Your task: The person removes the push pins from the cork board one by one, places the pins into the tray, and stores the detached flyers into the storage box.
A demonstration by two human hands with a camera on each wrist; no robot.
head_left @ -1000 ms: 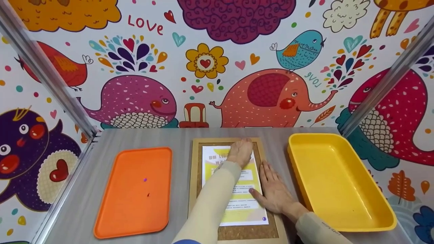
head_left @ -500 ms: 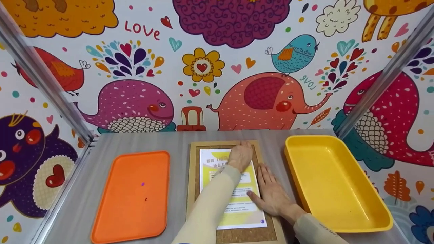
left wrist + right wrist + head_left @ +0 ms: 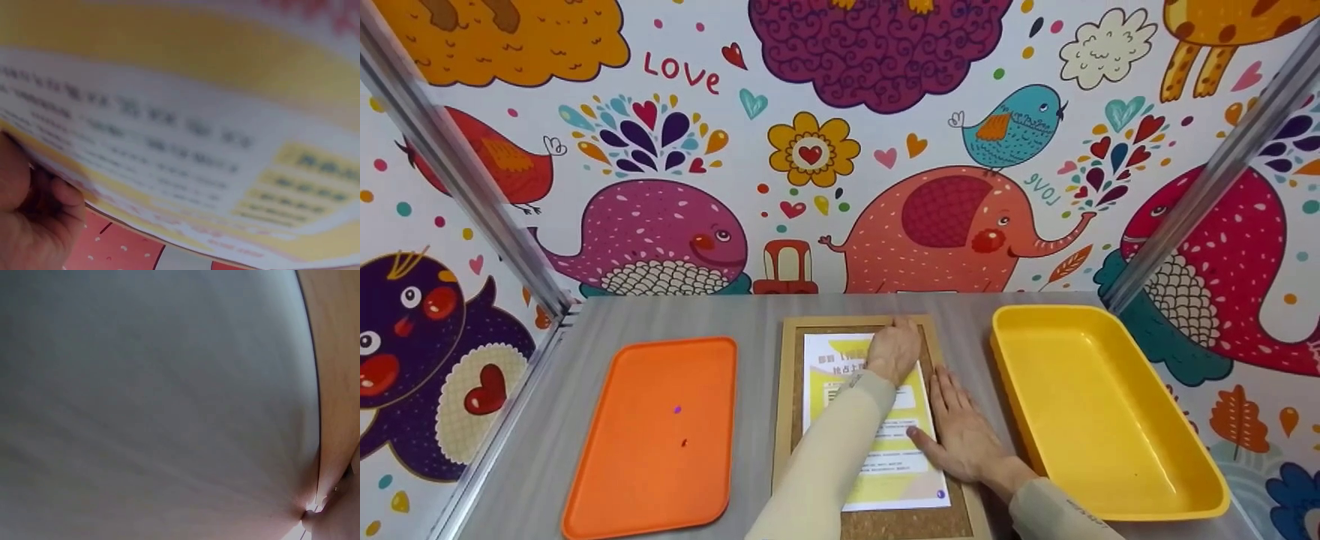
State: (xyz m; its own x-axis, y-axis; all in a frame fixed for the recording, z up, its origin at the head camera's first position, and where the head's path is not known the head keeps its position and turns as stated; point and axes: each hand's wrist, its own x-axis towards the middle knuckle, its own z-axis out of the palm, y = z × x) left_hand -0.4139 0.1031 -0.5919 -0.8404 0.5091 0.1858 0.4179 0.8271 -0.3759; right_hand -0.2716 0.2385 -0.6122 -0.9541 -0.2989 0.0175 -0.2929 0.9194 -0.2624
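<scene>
A printed yellow-and-white paper sheet (image 3: 825,405) lies on a wood-framed cork board (image 3: 787,420). My left arm crosses over the sheet. My left hand (image 3: 895,351) is at the sheet's top right corner, its fingers bent; whatever may be under the fingertips is hidden. In the left wrist view, the thumb and fingers of that hand come close together over the paper. My right hand (image 3: 964,431) lies flat along the board's right edge, fingers extended, thumb on the sheet. A small purple pushpin-like dot (image 3: 941,494) shows at the sheet's lower right corner.
On the left lies an orange tray (image 3: 656,480) bearing a tiny purple thing (image 3: 677,409) and a tiny dark red thing (image 3: 684,443). A deep yellow bin (image 3: 1110,412) stands to the right. Behind the grey table rises a patterned wall (image 3: 810,75) with metal posts.
Both hands keep nearly the same places on the board and sheet. Only the head view has shifted slightly.
</scene>
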